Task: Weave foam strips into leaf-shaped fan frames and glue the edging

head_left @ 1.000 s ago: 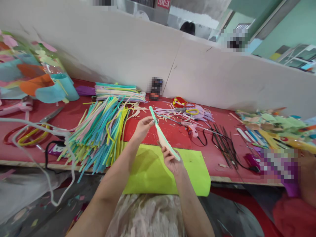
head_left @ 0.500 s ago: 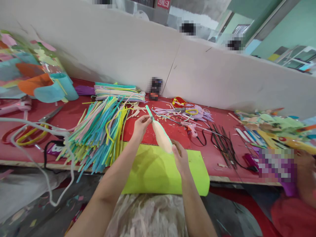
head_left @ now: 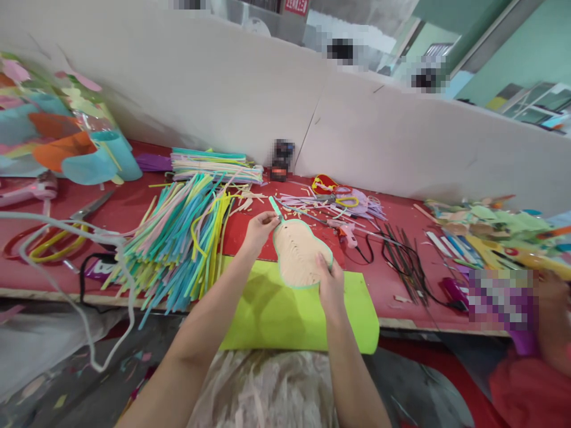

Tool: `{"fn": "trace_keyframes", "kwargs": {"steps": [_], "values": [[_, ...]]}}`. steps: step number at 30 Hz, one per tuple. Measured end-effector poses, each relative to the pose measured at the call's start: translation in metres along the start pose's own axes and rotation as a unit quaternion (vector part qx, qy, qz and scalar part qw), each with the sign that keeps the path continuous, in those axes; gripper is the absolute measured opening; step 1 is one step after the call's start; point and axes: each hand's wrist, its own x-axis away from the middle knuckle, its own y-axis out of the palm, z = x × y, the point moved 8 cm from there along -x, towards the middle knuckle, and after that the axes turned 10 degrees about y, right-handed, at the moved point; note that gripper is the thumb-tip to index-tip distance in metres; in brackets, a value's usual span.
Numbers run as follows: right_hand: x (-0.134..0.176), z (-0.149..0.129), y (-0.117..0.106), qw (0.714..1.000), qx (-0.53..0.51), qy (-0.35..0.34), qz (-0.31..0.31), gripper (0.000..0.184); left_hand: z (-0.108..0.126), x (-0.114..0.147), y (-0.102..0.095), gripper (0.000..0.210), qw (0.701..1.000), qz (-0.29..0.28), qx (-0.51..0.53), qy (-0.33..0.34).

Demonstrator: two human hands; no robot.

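A cream gourd-shaped foam piece (head_left: pixel 297 252) with a mint-green edging strip is held up between both hands, its flat face toward me. Curved wavy lines run across its surface. My left hand (head_left: pixel 262 229) pinches the top left, where the loose end of the mint strip (head_left: pixel 275 206) sticks out. On the lower right edge, my right hand (head_left: pixel 329 279) grips the piece, thumb on its front. Below lies a lime-green foam sheet (head_left: pixel 285 315) at the table's front edge, with a red mat (head_left: pixel 250 229) behind it.
Left are a heap of coloured foam strips (head_left: pixel 173 238), scissors (head_left: pixel 66 232) and a white cable (head_left: pixel 127 285). Right are a pink glue gun (head_left: pixel 348 235), dark thin rods (head_left: pixel 404 261) and foam scraps (head_left: pixel 486 220). Another person's arm (head_left: pixel 553 321) is at the right edge.
The cream piece has turned from nearly edge-on to showing its broad face. My right hand has moved slightly right, its thumb now over the front; my left hand has shifted slightly.
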Motion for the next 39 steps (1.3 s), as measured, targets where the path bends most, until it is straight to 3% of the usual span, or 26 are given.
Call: {"fn": "trace_keyframes", "kwargs": {"steps": [3,6,8,11,14,18,26,30,33,39], "values": [[-0.007,0.014,0.004,0.988,-0.127,0.081,-0.028,0.032,0.004,-0.001,0.003,0.022,0.999,-0.022,-0.001,0.027],[-0.009,0.02,0.006,0.977,-0.169,0.121,-0.043,0.029,0.003,-0.001,0.004,0.02,0.999,-0.029,0.002,0.034],[-0.009,0.016,0.003,0.985,-0.139,0.099,-0.036,0.031,0.0,-0.001,0.004,0.02,0.999,-0.03,0.008,0.026],[-0.006,0.001,-0.006,1.0,-0.017,0.015,-0.001,0.034,-0.004,-0.001,0.007,0.022,0.999,-0.043,0.02,0.0],[0.0,-0.012,-0.012,0.993,0.099,-0.052,0.043,0.034,-0.006,0.001,0.01,0.023,0.997,-0.052,0.048,-0.03],[0.006,-0.02,-0.014,0.978,0.178,-0.086,0.07,0.036,-0.004,0.004,0.009,0.029,0.994,-0.029,0.085,-0.057],[0.009,-0.024,-0.013,0.979,0.176,-0.078,0.071,0.039,-0.008,0.001,0.01,0.023,0.996,-0.078,0.026,-0.035],[0.006,-0.019,-0.011,0.992,0.116,-0.038,0.026,0.039,-0.013,-0.003,0.007,0.023,0.996,-0.091,-0.015,-0.019],[0.003,-0.016,-0.013,0.994,0.102,-0.034,0.009,0.04,-0.016,-0.001,0.009,0.026,0.994,-0.1,-0.001,-0.039],[0.004,-0.025,-0.019,0.978,0.182,-0.088,0.043,0.037,-0.017,0.004,0.007,0.032,0.992,-0.075,0.033,-0.095]]}}
